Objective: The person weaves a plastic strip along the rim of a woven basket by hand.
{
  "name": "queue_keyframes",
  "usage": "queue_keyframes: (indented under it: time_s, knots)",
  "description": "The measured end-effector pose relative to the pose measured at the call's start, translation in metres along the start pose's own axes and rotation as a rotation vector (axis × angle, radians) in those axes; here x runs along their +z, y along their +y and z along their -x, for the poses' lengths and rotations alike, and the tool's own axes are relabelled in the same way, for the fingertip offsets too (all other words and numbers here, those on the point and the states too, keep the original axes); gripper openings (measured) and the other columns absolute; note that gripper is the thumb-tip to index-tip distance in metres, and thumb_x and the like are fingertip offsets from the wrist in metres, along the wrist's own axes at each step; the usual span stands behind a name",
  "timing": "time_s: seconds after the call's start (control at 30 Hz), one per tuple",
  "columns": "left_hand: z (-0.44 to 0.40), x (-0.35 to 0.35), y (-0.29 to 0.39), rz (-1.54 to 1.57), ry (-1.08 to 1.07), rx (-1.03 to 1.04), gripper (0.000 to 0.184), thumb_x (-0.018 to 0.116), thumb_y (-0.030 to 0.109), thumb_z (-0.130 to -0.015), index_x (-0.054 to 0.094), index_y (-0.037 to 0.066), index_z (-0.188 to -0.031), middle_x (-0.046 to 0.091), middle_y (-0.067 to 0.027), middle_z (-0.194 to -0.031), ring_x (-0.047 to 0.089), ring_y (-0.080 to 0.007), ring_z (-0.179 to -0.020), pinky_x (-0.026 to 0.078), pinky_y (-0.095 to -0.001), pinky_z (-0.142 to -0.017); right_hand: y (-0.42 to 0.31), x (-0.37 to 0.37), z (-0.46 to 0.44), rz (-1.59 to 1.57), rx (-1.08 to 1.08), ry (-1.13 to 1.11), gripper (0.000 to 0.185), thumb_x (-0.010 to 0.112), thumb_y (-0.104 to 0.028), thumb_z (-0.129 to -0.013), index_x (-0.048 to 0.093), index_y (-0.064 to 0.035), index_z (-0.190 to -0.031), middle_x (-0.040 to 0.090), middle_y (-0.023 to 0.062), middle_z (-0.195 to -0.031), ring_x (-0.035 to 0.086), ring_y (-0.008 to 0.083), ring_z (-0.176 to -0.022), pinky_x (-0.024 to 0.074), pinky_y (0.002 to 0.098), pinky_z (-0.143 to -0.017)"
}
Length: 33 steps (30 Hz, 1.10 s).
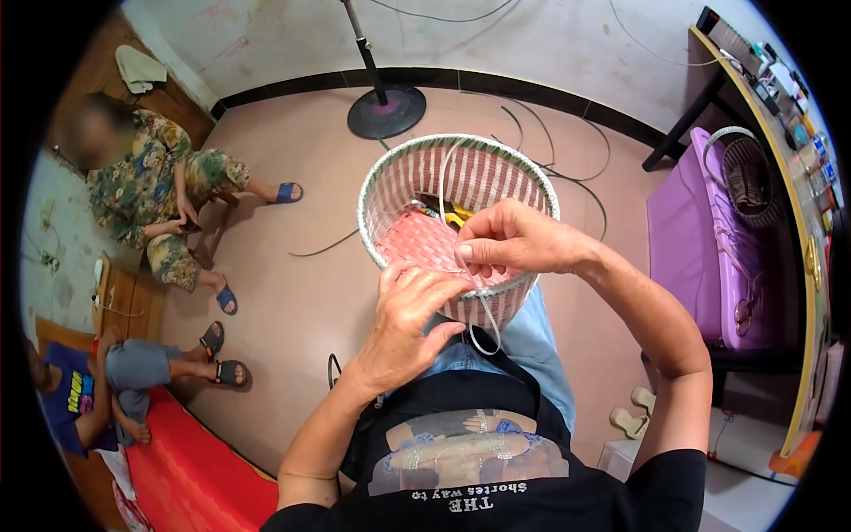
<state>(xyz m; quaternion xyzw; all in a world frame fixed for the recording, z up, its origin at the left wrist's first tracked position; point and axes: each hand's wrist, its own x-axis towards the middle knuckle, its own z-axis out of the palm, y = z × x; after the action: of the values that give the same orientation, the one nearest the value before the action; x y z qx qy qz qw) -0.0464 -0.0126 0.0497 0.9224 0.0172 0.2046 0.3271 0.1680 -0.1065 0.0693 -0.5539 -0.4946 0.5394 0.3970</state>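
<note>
A round woven basket (pixel 399 164) in pink and white checks, with a white and green rim, stands between my knees. My right hand (pixel 505 238) is over its near side, thumb and fingers pinched on a thin white strip (pixel 443 182) that loops up inside the basket and hangs down in front of it. My left hand (pixel 412 310) lies over the near left rim, its fingers reaching towards the right hand and the thumb apart from them. Whether its fingertips grip the rim or the strip is hidden. Yellow-handled tools (pixel 456 215) lie on the basket's floor.
Dark strips (pixel 581 182) lie on the floor behind the basket, near a round black stand base (pixel 386 112). Two people sit at the left. At the right are a purple box (pixel 683 239), a cluttered table (pixel 798 133) and pale shoes (pixel 629 421).
</note>
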Motion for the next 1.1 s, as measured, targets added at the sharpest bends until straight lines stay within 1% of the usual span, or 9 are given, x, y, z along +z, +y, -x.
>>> queue_keyframes:
  time_s: [0.13,0.17,0.3,0.43,0.47,0.57,0.87,0.97,1.1]
  knots:
    - [0.001,0.005,0.0,-0.059,0.017,0.007,0.05,0.078,0.007,-0.066,0.063,0.007,-0.114,0.063,-0.0073,-0.106,0.058,-0.024,-0.104,0.031,-0.044,-0.102,-0.005,0.006,0.001,-0.136,0.027,0.097,0.02,0.058,-0.017,-0.097,0.066,0.0014,-0.1,0.064,-0.0005,-0.078,0.058,0.0042,-0.07,0.0478,0.0206,-0.061]
    - [0.001,0.007,-0.001,-0.076,0.026,0.012,0.051,0.079,0.007,-0.066,0.063,0.007,-0.114,0.063,-0.007,-0.105,0.058,-0.024,-0.103,0.031,-0.0441,-0.102,-0.004,0.001,0.001,-0.162,0.049,0.051,0.02,0.059,-0.017,-0.097,0.065,0.0015,-0.103,0.064,-0.0001,-0.081,0.058,0.0047,-0.073,0.0486,0.0211,-0.065]
    - [0.002,0.014,-0.007,-0.139,0.077,0.034,0.05,0.08,0.011,-0.064,0.065,0.008,-0.112,0.063,-0.0053,-0.099,0.058,-0.023,-0.096,0.031,-0.0427,-0.098,0.0,0.001,0.006,-0.108,-0.207,-0.119,0.019,0.064,-0.019,-0.094,0.064,-0.0018,-0.103,0.063,-0.0026,-0.084,0.057,0.0032,-0.076,0.049,0.0191,-0.067]
    - [0.0,0.02,-0.01,-0.156,0.131,0.031,0.046,0.082,0.015,-0.063,0.067,0.008,-0.106,0.064,-0.0035,-0.093,0.058,-0.0224,-0.09,0.031,-0.0408,-0.095,-0.009,0.006,0.01,-0.105,-0.02,0.163,0.016,0.064,-0.017,-0.094,0.066,-0.0009,-0.092,0.062,-0.0029,-0.079,0.055,0.0025,-0.072,0.0475,0.0183,-0.064]
    - [-0.001,0.021,-0.01,-0.155,0.15,0.038,0.045,0.082,0.015,-0.063,0.068,0.009,-0.105,0.064,-0.0028,-0.091,0.057,-0.0221,-0.088,0.031,-0.0406,-0.094,0.005,0.004,0.004,-0.103,-0.131,0.272,0.016,0.064,-0.015,-0.093,0.065,0.0005,-0.091,0.062,-0.0003,-0.074,0.056,0.005,-0.067,0.0459,0.0204,-0.059]
    - [-0.003,0.023,-0.011,-0.128,0.167,0.037,0.04,0.082,0.016,-0.062,0.07,0.01,-0.099,0.063,-0.0014,-0.083,0.056,-0.0207,-0.081,0.031,-0.0396,-0.09,0.002,-0.01,-0.001,-0.226,-0.23,0.463,0.017,0.061,-0.018,-0.096,0.062,-0.0012,-0.093,0.062,0.001,-0.078,0.056,0.0049,-0.067,0.0474,0.0192,-0.061]
    - [-0.009,0.03,-0.011,-0.132,0.22,-0.024,0.026,0.08,0.019,-0.062,0.07,0.012,-0.084,0.055,0.0,-0.071,0.054,-0.0204,-0.074,0.033,-0.0396,-0.086,-0.001,-0.023,-0.03,-0.403,-0.373,0.637,0.019,0.061,-0.021,-0.096,0.06,-0.002,-0.093,0.06,0.0006,-0.079,0.053,0.0055,-0.062,0.0432,0.0189,-0.055]
    - [-0.01,0.034,-0.012,-0.123,0.272,-0.015,0.024,0.084,0.021,-0.061,0.068,0.011,-0.076,0.055,0.0021,-0.063,0.053,-0.0175,-0.068,0.031,-0.0359,-0.082,-0.009,-0.036,-0.041,-0.53,-0.422,0.686,0.019,0.061,-0.02,-0.095,0.059,-0.0016,-0.089,0.058,0.0007,-0.073,0.053,0.006,-0.06,0.0436,0.0204,-0.055]
    - [-0.015,0.034,-0.012,-0.113,0.261,-0.032,0.023,0.083,0.023,-0.064,0.068,0.011,-0.076,0.055,0.0011,-0.065,0.053,-0.0183,-0.069,0.032,-0.037,-0.083,-0.004,-0.042,-0.051,-0.555,-0.42,0.666,0.017,0.061,-0.018,-0.096,0.06,-0.0022,-0.089,0.057,0.0001,-0.074,0.049,0.006,-0.06,0.0396,0.0191,-0.054]
